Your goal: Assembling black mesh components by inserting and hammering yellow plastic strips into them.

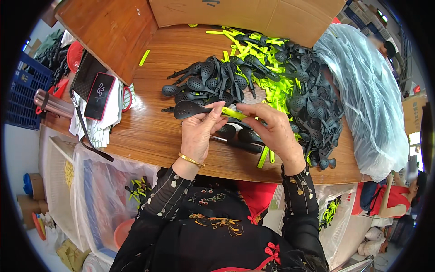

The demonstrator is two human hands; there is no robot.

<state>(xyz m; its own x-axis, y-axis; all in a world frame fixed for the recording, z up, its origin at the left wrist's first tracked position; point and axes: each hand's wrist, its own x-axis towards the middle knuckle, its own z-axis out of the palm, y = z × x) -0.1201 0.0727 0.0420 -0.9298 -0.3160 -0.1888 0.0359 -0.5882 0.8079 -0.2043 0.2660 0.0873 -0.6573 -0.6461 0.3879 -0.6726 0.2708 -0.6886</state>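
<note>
Over the near middle of the wooden table, my left hand (195, 138) pinches a black slotted spoon (186, 109) near its neck, bowl pointing left. In line with the spoon's stem is a lime-green handle strip (233, 113), between my two hands. My right hand (278, 133) has its fingers closed at the strip's right end. My fingers hide the join between spoon and strip. Just beyond my hands lies a heap of black slotted spoons (213, 77). Below my right hand, a loose green strip (263, 157) lies by the table's near edge.
A larger pile of black spoons (312, 104) and a heap of green strips (276, 93) spread at the right. A cardboard box (253, 18) stands behind. At left are a wooden box (108, 31), a phone (99, 96) and papers. Clear plastic sheeting (367, 104) hangs at right.
</note>
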